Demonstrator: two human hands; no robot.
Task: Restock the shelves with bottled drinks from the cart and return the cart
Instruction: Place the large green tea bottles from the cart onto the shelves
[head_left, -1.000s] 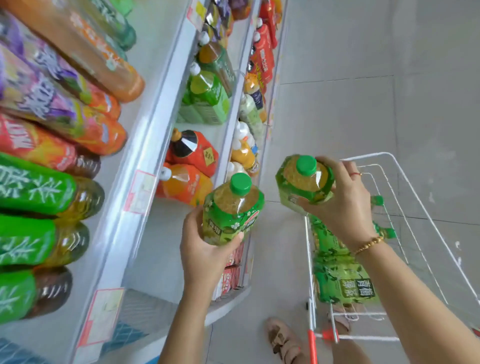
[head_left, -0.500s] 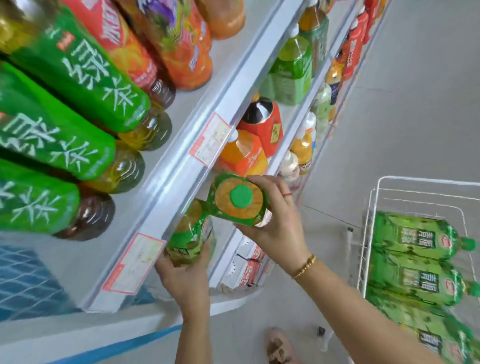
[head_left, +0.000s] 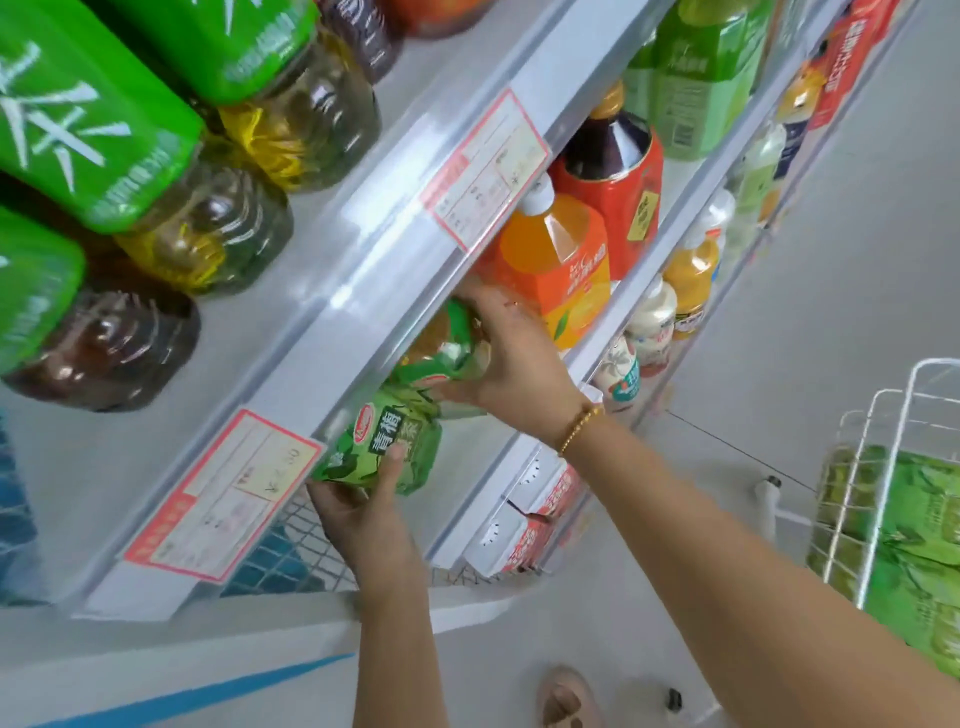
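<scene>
My left hand grips a green-labelled tea bottle from below, its top tucked under the white shelf edge. My right hand holds a second green tea bottle just beyond it, pushed further in under the same shelf edge so that only part of it shows. The white wire cart stands at the right and holds more green tea bottles lying on their sides.
Large green-labelled bottles lie on the upper shelf at the left. An orange juice bottle and a red-labelled dark bottle stand right behind my right hand. Small bottles line the lower shelf. A sandalled foot rests on grey floor.
Both hands have pushed their bottles further in under the shelf edge. The right-hand bottle's green cap no longer shows. The view has moved closer to the shelves.
</scene>
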